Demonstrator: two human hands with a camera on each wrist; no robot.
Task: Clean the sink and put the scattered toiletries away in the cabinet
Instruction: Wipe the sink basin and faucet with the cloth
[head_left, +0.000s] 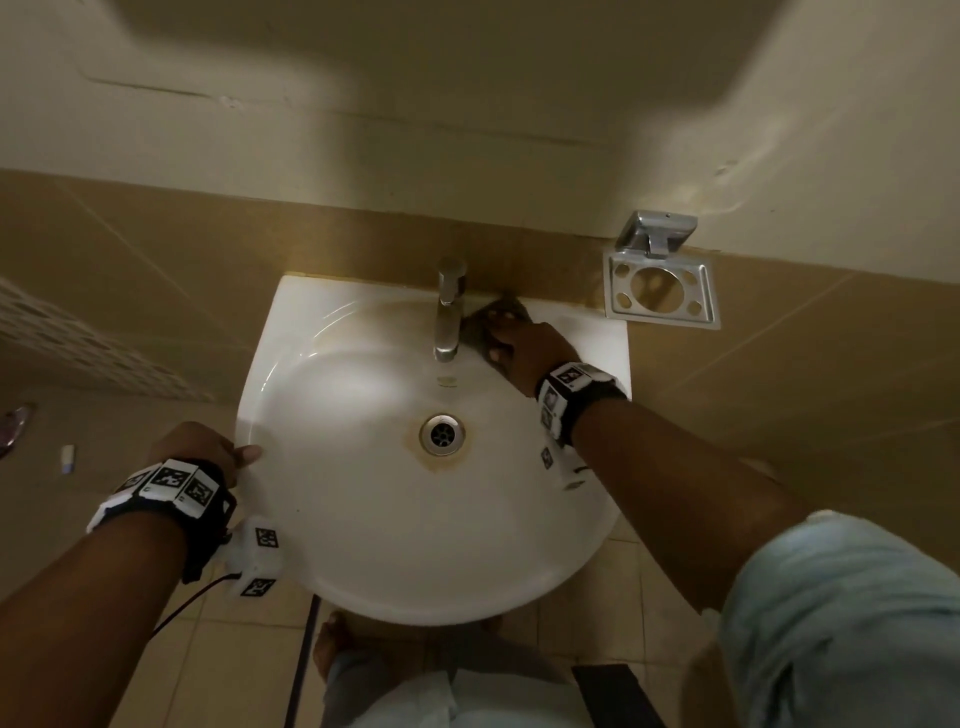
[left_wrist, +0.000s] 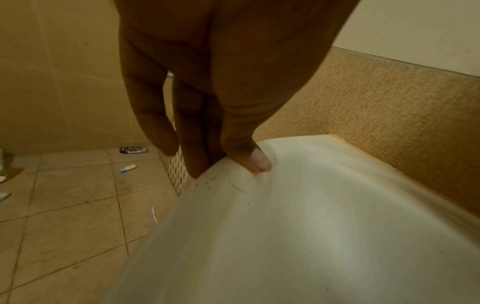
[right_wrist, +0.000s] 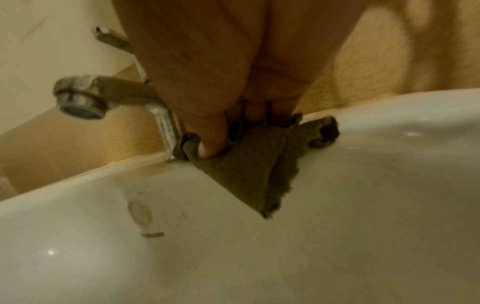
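Note:
The white sink (head_left: 363, 597) has a steel tap (head_left: 448, 317) at the middle of its back ledge. My right hand (head_left: 519, 343) grips a dark, frayed cloth (head_left: 485, 325) and presses it on the ledge just right of the tap's base. In the right wrist view the thumb (right_wrist: 210, 142) pins the cloth (right_wrist: 254, 170) beside the tap (right_wrist: 109, 96), with the fingers curled behind it. My left hand (head_left: 208, 449) holds the sink's left rim. Its thumb (left_wrist: 257, 162) lies on top of the rim (left_wrist: 311, 226) and the fingers hang down outside it.
A brownish ring surrounds the drain (head_left: 442, 434). An empty steel holder (head_left: 662, 296) is fixed to the wall right of the sink. On the tiled floor to the left lie a small white tube (left_wrist: 128, 168) and a dark sachet (left_wrist: 134, 150). More small items lie at the floor's left edge (left_wrist: 4, 195).

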